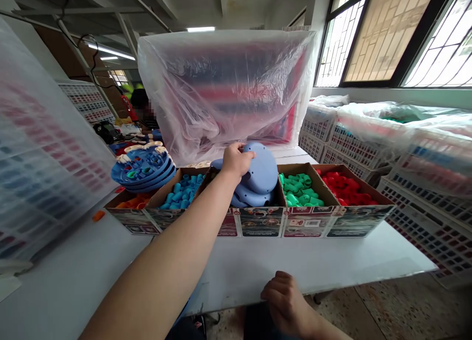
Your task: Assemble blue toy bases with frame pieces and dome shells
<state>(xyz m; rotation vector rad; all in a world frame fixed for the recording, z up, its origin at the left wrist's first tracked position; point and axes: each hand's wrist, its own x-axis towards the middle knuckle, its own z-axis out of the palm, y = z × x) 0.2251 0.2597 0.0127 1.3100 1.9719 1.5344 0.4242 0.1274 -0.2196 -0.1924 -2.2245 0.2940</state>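
Observation:
My left hand [236,160] reaches forward over the row of cardboard boxes and grips the top blue round plastic shell [262,170] of a stack lying in the middle box [258,221]. My right hand [285,303] rests at the near edge of the white table [258,266], fingers curled in a loose fist, with nothing visible in it. Beside the middle box sit boxes of light-blue caps [184,190], green caps [300,190] and red caps [344,187].
A stack of blue trays with small parts [142,168] rests on the leftmost box of orange caps [134,201]. A big plastic-covered bin [228,89] stands behind. White crates [424,182] line the right; a covered rack [40,172] stands left. A person sits far back.

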